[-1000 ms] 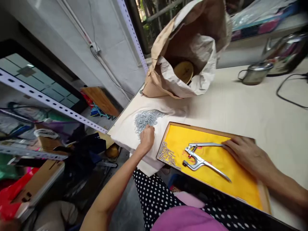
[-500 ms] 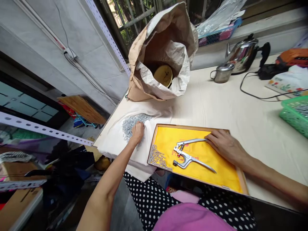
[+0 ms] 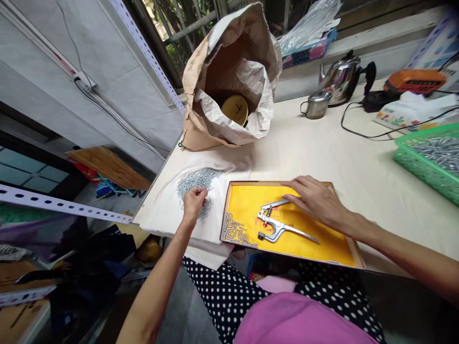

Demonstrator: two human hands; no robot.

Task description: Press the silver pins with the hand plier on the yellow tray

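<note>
My left hand (image 3: pixel 194 204) is closed in a pinch at the near side of a pile of small metal pins (image 3: pixel 197 179) on white cloth (image 3: pixel 154 210). Whatever its fingertips hold is too small to make out. Over the far right part of a shallow tray (image 3: pixel 223 224) with a yellow lining, my right hand (image 3: pixel 315 198) is open, its fingers stretched to the left. Its thumb lies by the upper handle end of silver hand pliers (image 3: pixel 278 229), which rest on the lining. More pins (image 3: pixel 234 229) lie in the tray's near left corner.
Behind the pile stands a large open paper sack (image 3: pixel 201 119) with a round yellowish thing (image 3: pixel 234 110) inside. A green basket (image 3: pixel 426 162) of metal pieces is at the right. Farther back are a metal cup (image 3: pixel 317 106), a kettle (image 3: pixel 340 79) and a black cable (image 3: pixel 380 136).
My left hand has drawn back slightly from the pile, fingertips raised. My right hand has moved left from the tray's far edge to over the pliers' handle. The whole view has shifted a little.
</note>
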